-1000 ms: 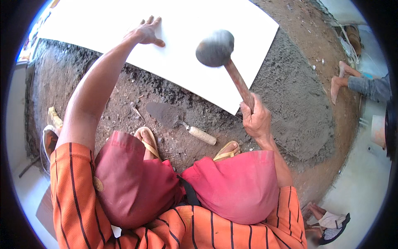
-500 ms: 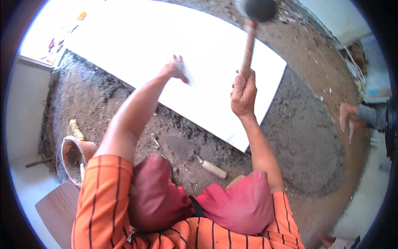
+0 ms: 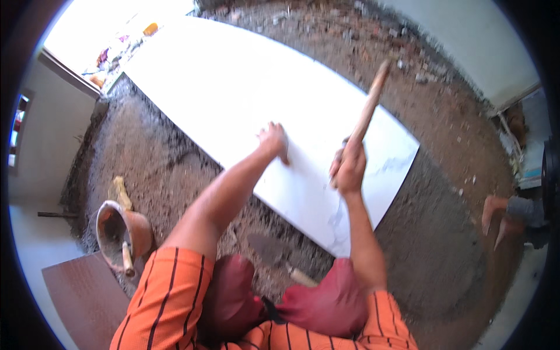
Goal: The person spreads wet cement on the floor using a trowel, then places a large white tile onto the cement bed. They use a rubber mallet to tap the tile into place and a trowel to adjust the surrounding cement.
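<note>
A large white tile slab with faint grey veining lies on the mortar bed in front of me. My left hand rests palm down on it near the closer long edge, fingers spread and holding nothing. Above the slab's right part, my right hand is wrapped round the wooden handle of a mallet. That handle slants up and to the right. I cannot make out the mallet's head now. Between my knees and the slab lies a trowel, its blade on the dirt and its handle partly behind my knee.
An orange-brown bucket with a wooden-handled tool stands at my left. Beside it are a yellowish chunk and a brown board. Rubble lines the far wall. Another person's bare feet show at the right.
The whole view has shifted, so things sit lower in the picture. The mallet's dark head, visible before, no longer shows, and its handle leans further right. My left hand stays at the slab.
</note>
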A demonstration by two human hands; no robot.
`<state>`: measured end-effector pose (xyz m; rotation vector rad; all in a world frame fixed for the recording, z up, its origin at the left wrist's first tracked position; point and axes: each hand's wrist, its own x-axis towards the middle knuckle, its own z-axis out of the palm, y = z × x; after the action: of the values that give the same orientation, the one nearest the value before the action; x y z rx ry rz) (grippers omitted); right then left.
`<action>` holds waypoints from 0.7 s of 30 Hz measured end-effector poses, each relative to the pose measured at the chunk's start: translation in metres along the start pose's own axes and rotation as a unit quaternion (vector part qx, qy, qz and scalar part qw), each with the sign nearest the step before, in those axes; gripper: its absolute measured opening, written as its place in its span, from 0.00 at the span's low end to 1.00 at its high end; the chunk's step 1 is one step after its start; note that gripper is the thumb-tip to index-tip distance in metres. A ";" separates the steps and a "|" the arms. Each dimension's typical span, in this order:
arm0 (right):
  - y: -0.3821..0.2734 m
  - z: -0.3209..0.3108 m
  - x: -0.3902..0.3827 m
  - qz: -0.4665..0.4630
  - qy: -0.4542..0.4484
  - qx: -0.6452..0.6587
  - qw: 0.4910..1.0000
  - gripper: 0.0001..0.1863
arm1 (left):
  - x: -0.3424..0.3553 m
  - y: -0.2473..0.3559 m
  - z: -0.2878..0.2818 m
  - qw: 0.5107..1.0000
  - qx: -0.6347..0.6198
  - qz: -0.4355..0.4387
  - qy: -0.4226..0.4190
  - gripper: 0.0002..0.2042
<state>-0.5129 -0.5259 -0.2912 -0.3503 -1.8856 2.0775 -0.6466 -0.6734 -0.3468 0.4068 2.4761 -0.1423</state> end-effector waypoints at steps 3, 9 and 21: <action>0.018 0.007 -0.001 0.041 -0.005 0.041 0.998 0.18 | 0.003 0.002 0.005 0.999 -0.002 -0.037 -0.005 0.68; -0.004 0.014 -0.016 0.037 -0.045 0.019 0.998 0.17 | 0.006 -0.004 0.016 1.000 -0.016 -0.019 -0.006 0.70; -0.060 -0.006 -0.035 -0.021 0.006 0.000 1.000 0.17 | 0.037 0.002 0.003 0.995 0.054 -0.072 -0.047 0.71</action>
<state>-0.4745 -0.5292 -0.2330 -0.3195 -1.8711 2.0433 -0.6731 -0.6627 -0.3711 0.2604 2.4105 -0.3480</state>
